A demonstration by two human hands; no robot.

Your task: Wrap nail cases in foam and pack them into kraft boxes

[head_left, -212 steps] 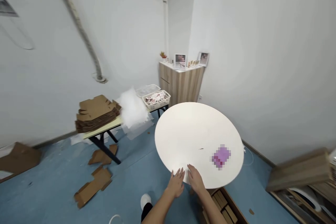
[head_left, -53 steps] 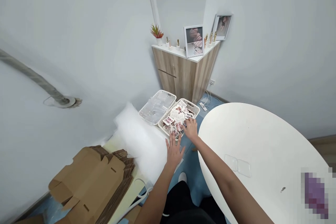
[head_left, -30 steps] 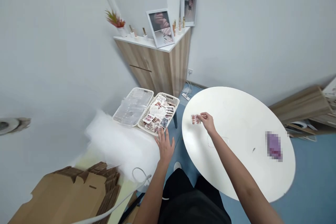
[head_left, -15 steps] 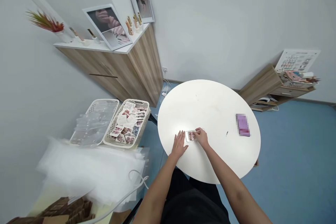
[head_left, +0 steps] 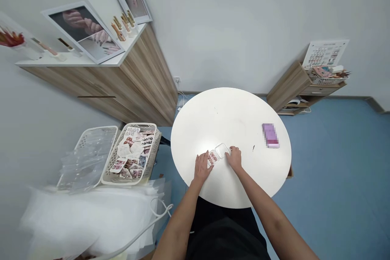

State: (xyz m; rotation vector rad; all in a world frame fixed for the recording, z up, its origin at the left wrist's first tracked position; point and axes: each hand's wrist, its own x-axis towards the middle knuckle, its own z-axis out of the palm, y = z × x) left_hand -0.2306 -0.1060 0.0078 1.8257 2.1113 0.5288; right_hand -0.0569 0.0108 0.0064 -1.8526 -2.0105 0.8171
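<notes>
On the round white table (head_left: 231, 113), a small transparent hinged plastic case (head_left: 217, 154) lies open in front of me. One half holds a set of pink-patterned press-on nails (head_left: 212, 157). My left hand (head_left: 202, 167) grips the nail half at its near edge. My right hand (head_left: 234, 158) pinches the empty lid half from the right. Further right on the table lies a purple flat box (head_left: 270, 135), too blurred to read.
To the left stand a white basket of nail packets (head_left: 155, 142) and a white basket of transparent cases (head_left: 97, 138). Soft white wrapping (head_left: 82, 219) lies near me. A wooden cabinet (head_left: 143, 77) and a small wooden shelf (head_left: 292, 89) stand behind the table.
My view has tilted further down, centring the table. My right hand has brought the nail set from the basket to the table, and the transparent case now lies open between both hands.
</notes>
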